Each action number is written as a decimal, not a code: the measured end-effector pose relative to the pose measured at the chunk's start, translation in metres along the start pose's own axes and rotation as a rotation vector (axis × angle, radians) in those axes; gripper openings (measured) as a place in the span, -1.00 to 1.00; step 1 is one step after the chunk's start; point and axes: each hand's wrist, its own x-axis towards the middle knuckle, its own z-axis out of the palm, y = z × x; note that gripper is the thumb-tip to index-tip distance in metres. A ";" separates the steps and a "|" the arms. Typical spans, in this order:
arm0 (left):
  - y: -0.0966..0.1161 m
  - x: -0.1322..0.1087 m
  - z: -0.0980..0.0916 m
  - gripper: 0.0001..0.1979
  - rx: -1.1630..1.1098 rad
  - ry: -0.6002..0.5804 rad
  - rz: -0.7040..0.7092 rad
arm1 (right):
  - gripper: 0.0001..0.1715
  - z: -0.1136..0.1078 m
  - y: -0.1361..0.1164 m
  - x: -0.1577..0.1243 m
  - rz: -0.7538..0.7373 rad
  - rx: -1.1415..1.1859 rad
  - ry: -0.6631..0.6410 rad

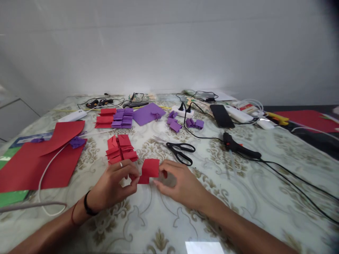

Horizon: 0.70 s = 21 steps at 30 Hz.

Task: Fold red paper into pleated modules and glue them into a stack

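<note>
A small folded piece of red paper (150, 168) is held up between my two hands near the middle of the view. My left hand (116, 181) pinches its lower left corner. On the other side, my right hand (180, 181) has thumb and fingers curled at the paper's right edge. Just beyond my left hand lie folded red pieces (120, 148) in two columns. Black-handled scissors (178, 150) rest on the patterned tablecloth (159, 225) beyond my right hand. Farther back are more folded red pieces (105, 118) and purple pieces (123, 118) side by side.
Large red sheets (60, 173) and a white cable (43, 176) lie at the left. A purple sheet (148, 113), power strip (182, 112) and phone (221, 115) are at the back. A glue gun (239, 147) with trailing black cords lies at the right.
</note>
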 end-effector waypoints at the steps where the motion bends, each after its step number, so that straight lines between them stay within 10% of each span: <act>1: 0.002 -0.001 0.002 -0.83 -0.012 -0.006 -0.002 | -0.80 0.002 -0.001 0.000 0.019 0.005 -0.025; 21: 0.006 -0.008 -0.001 -0.75 -0.131 -0.123 -0.082 | -0.79 0.009 -0.004 -0.007 0.017 0.024 -0.003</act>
